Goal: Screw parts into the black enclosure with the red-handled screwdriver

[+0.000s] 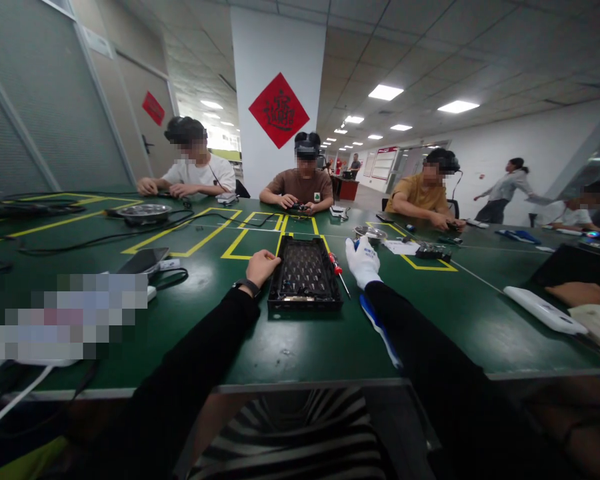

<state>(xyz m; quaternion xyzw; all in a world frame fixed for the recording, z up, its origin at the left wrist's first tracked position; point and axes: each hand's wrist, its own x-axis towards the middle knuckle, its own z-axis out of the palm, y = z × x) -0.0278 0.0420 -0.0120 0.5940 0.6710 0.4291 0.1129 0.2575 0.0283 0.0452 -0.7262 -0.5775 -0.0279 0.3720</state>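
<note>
A black rectangular case point(305, 305) lies on the green table before me, with several small screw-like metal pieces inside it. My bare left hand point(263, 269) grips the case's left rim, fingers bent at its edge. To the right of the case rests a red-handled screwdriver point(336, 265), its shaft pointing toward me. Just beyond it is my right hand point(364, 263) in a white glove, fingers partly curled near a round metal dish point(371, 233). Whether those fingers hold anything is unclear. A flat blue-and-white item point(380, 330) lies partly beneath my right forearm.
Left are a phone point(143, 261), cables point(115, 230) and another metal dish point(144, 213). Black parts point(433, 251) and a white paper point(401, 247) lie right, with a white power bank-like object point(545, 311). Several people sit around the table.
</note>
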